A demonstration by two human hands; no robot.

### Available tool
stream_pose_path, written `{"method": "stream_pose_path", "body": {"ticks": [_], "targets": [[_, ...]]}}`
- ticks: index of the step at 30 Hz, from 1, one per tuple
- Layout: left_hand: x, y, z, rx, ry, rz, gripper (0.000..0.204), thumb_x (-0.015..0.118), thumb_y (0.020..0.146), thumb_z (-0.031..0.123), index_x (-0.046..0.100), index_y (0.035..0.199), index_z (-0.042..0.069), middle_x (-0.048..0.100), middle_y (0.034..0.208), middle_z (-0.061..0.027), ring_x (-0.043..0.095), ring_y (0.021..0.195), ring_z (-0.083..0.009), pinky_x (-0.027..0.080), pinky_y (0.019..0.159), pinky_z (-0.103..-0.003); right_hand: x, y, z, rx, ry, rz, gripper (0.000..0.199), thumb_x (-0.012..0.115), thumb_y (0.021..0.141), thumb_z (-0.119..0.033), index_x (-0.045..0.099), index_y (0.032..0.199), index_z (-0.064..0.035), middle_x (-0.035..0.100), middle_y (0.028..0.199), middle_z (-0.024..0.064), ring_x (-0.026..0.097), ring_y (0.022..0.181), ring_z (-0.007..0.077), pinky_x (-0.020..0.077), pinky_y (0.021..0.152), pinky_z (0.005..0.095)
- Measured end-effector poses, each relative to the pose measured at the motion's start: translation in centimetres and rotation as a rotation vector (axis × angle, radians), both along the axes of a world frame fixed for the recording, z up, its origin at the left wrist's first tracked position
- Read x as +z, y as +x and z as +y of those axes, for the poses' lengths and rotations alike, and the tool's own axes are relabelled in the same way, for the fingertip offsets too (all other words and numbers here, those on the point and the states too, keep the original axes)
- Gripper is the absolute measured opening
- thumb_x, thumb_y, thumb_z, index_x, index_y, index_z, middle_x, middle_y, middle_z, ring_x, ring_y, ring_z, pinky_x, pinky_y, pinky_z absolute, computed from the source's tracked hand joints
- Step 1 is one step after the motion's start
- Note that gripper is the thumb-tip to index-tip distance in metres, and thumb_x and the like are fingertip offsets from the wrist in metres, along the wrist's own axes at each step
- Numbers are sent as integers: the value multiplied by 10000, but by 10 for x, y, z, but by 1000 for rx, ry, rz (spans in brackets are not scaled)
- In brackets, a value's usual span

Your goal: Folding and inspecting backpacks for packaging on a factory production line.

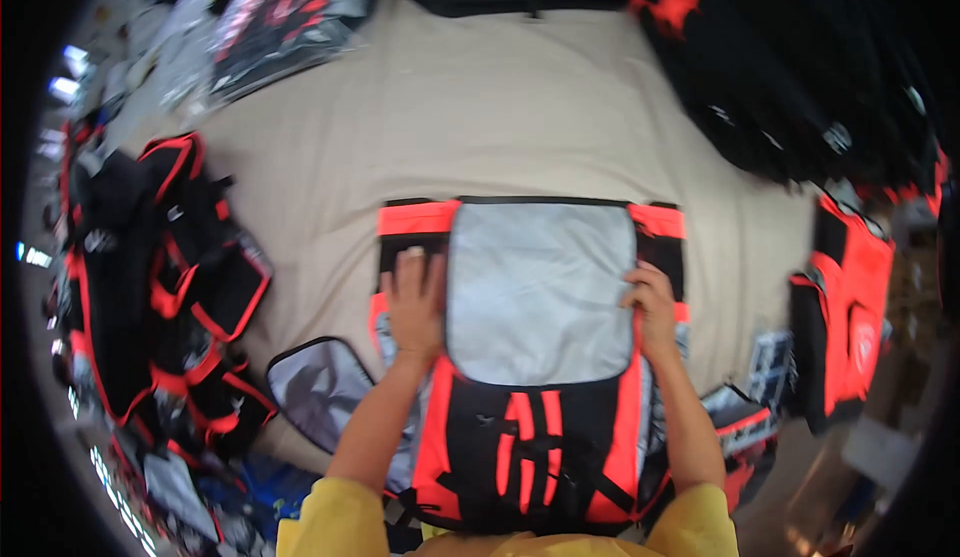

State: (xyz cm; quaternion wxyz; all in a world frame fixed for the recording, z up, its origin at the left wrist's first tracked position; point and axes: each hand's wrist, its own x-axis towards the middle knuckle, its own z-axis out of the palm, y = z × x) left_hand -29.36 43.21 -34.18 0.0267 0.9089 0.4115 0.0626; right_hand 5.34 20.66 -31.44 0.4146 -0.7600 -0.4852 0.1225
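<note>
A black and orange backpack (530, 437) lies flat on a beige table (470, 127) right in front of me. A grey fabric flap (540, 292) covers its upper half. My left hand (415, 307) rests flat on the bag's left side beside the flap, fingers spread. My right hand (652, 307) pinches the flap's right edge. Yellow sleeves cover both of my upper arms at the bottom of the view.
A heap of black and orange bags (160, 287) lies at the left. More such bags are piled at the far right (790, 87) and stand at the right edge (850, 327). A loose grey panel (318, 389) lies near my left elbow. Plastic-wrapped items (270, 17) sit at the far left.
</note>
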Motion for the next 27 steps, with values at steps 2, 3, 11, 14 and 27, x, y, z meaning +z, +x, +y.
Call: {"method": "stream_pose_path", "body": {"ticks": [2,3,11,14,27], "targets": [[5,8,-4,15,-10,3,662,559,967,205,476,1623,195,381,1711,-156,315,1605,-349,199,1272,-627,4,0,-4,-18,-41,41,104,682,822,24,659,763,-58,695,1154,79,590,1288,343,489,1063,407],[11,9,-7,31,-28,-8,660,568,966,221,480,1620,196,382,1709,-157,321,1601,-349,200,1271,-625,11,-1,0,23,-83,-19,94,677,829,2,655,761,-59,685,1161,81,577,1298,350,488,1059,402],[16,-2,-5,74,-22,-12,639,562,992,223,470,1623,213,377,1709,-153,323,1601,-333,214,1266,-616,80,17,82,599,-713,-674,72,722,817,-143,766,860,-105,673,1018,129,657,990,361,564,837,453],[15,-4,-3,62,43,26,639,588,981,250,494,1611,192,395,1695,-164,319,1600,-336,214,1267,-612,101,82,175,887,-755,37,161,670,834,-37,781,944,-76,786,970,109,744,952,284,582,861,425],[22,4,-6,49,122,-219,593,637,976,409,608,1513,159,502,1611,-158,413,1535,-342,264,1242,-630,129,-132,-41,-161,-454,702,463,594,1111,-149,453,1513,32,726,1206,144,733,1012,192,600,847,317]]}}
